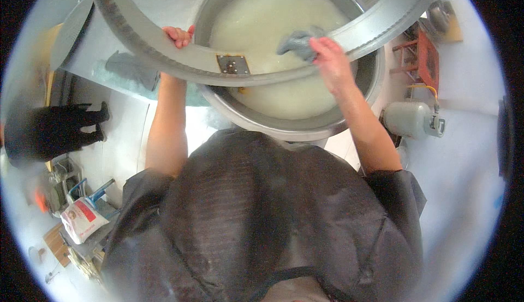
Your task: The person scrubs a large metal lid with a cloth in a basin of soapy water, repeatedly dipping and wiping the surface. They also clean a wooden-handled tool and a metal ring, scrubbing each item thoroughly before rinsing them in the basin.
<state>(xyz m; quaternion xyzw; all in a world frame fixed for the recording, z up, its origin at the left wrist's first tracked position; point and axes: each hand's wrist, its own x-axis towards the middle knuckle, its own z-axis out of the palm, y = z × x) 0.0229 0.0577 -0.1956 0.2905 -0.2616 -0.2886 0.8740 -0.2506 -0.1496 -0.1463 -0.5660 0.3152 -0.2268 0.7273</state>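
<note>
A large metal ring or rim (pixel 196 66), with a riveted plate (pixel 233 64) on its near side, stretches across the upper view. My left hand (pixel 178 36) grips its inner edge at the left, fingers curled over the metal. In my right hand (pixel 329 54) is a wet grey cloth (pixel 301 44), at the ring's near right part. Beneath the ring stands a wide metal vat (pixel 262 128) holding cloudy, pale yellowish liquid (pixel 278 19). Whether the cloth touches the ring cannot be told.
A dark cloth (pixel 133 68) lies on the surface left of the vat. Another person (pixel 53 128) in dark clothes stands at far left. A printed sack (pixel 84 220) sits lower left. On the right are a gas cylinder (pixel 407 117) and a red metal frame (pixel 428 60).
</note>
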